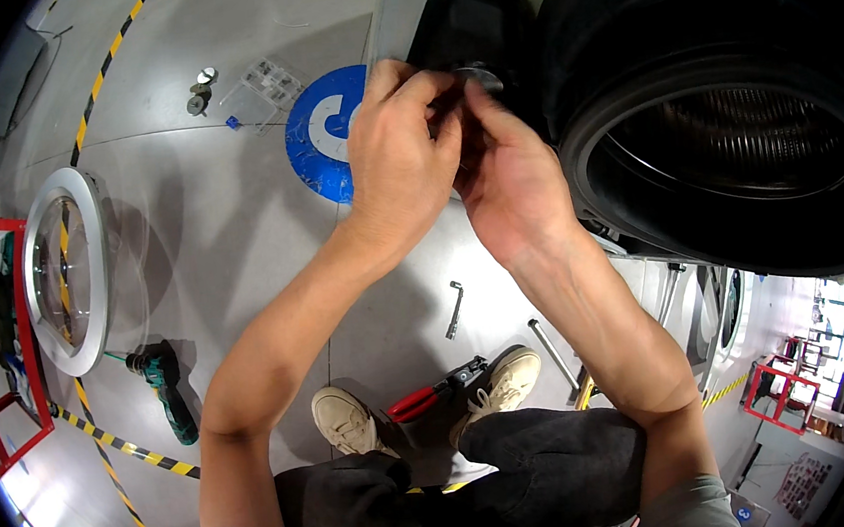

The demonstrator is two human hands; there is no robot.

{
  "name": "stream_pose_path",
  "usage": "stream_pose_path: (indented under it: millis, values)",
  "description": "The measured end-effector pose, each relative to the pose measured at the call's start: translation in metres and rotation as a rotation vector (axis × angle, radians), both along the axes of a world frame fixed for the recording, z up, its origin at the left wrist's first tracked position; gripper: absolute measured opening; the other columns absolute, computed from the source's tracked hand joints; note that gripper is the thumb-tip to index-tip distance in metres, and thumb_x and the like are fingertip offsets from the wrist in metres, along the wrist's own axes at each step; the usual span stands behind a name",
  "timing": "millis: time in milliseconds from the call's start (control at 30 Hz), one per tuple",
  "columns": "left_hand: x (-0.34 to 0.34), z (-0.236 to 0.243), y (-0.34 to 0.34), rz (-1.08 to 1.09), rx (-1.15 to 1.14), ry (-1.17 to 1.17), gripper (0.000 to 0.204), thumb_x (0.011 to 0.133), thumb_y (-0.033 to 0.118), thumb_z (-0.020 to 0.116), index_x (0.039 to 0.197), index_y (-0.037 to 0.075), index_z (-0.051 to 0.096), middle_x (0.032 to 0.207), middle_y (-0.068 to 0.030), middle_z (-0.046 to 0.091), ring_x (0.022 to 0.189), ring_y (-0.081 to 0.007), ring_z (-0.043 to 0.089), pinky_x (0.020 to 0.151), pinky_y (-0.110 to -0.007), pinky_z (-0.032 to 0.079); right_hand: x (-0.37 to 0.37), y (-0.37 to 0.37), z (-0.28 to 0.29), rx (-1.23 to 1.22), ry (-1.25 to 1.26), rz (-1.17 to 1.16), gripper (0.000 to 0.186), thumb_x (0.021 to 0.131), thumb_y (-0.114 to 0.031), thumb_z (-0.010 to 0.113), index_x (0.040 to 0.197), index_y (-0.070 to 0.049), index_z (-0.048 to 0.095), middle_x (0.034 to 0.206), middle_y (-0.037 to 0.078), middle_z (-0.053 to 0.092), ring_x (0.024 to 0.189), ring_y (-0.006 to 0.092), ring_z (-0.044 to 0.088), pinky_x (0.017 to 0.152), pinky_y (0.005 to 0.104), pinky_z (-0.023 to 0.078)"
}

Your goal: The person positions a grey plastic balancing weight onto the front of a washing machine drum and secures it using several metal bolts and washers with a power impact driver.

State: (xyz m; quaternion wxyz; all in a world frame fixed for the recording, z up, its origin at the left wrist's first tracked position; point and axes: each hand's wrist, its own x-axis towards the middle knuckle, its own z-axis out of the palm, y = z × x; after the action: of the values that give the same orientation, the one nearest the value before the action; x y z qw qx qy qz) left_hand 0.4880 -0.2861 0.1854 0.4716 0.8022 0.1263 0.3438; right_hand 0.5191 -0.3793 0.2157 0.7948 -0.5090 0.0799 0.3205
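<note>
My left hand (395,155) and my right hand (519,185) are raised close together at the front of an opened washing machine. Both have curled, pinching fingers beside a small greyish round part (482,78) at the edge of a dark cavity. Whatever sits between the fingertips is hidden by the hands and shadow. Just right of my right hand is the black rubber door seal (585,174), ringing the shiny metal drum (733,151).
On the floor lie a washing machine door (95,257), a green cordless drill (164,391), a socket wrench (456,311) and red-handled pliers (419,402) by my shoes. Farther off are a clear parts box (271,84) and small round parts (197,102). A red frame (21,329) stands at left.
</note>
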Motion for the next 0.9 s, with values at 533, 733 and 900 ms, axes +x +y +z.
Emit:
stream_pose_path:
  millis: [533,733,900]
  values:
    - [-0.001,0.003,0.000,0.031,0.006,-0.019,0.013,0.077,0.007,0.067,0.089,0.001,0.068,0.089,-0.0092,0.057,0.071,-0.0220,0.058,0.066,-0.031,0.048,-0.001,0.003,0.000,0.008,0.066,-0.031,0.026,0.099,-0.033,0.044,0.104,-0.012,0.059,0.098,0.000,0.061,0.090,0.0121,0.056,0.081,0.0293,0.043]
    - [-0.001,0.002,-0.002,0.030,0.000,-0.022,0.014,0.077,0.006,0.067,0.091,0.002,0.067,0.090,-0.0087,0.058,0.072,-0.0218,0.059,0.066,-0.030,0.048,0.001,0.005,0.005,-0.064,0.027,0.002,0.026,0.100,-0.034,0.042,0.103,-0.013,0.058,0.098,-0.001,0.060,0.090,0.0114,0.055,0.081,0.0279,0.042]
    - [-0.001,0.002,-0.002,0.035,-0.011,-0.012,0.013,0.077,0.005,0.066,0.090,0.002,0.067,0.088,-0.0079,0.058,0.071,-0.0215,0.059,0.065,-0.030,0.048,0.001,0.003,0.003,0.034,0.068,-0.041,0.024,0.097,-0.030,0.049,0.104,-0.011,0.060,0.097,0.002,0.063,0.088,0.0127,0.058,0.077,0.0289,0.043]
